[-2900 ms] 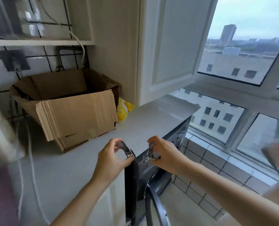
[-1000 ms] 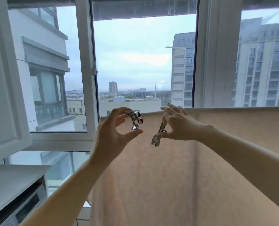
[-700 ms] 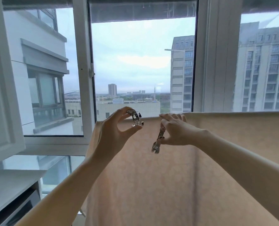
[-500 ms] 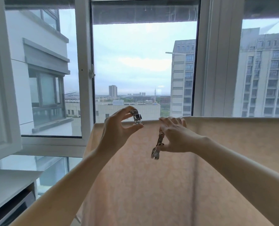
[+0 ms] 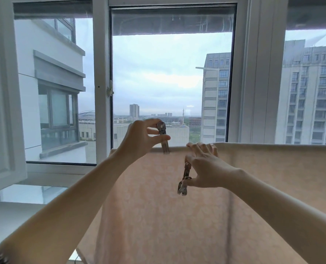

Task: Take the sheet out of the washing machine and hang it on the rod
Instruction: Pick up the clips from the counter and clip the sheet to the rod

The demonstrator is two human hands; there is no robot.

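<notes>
Pinching a shiny metal clothes clip (image 5: 163, 137) between thumb and curled fingers, the left hand (image 5: 141, 141) held it upright, its long axis vertical and its lower end touching the top fold of the pale peach patterned sheet (image 5: 177, 216). Just right of it, the right hand (image 5: 206, 168) held a second metal clip (image 5: 184, 179) between thumb and forefinger, hanging tilted with its jaw end pointing down in front of the cloth, while its other fingers stretched forward over the sheet's top edge. That sheet hung draped over a rod hidden under the fold, its top edge running level from the left clip off to the right, its length falling straight down. Half a second before, the left clip had been above the fold and turned more sideways; it had since come down onto the edge. Behind stood a white-framed window (image 5: 103, 92), and a white surface (image 5: 7, 216) lay at lower left.
</notes>
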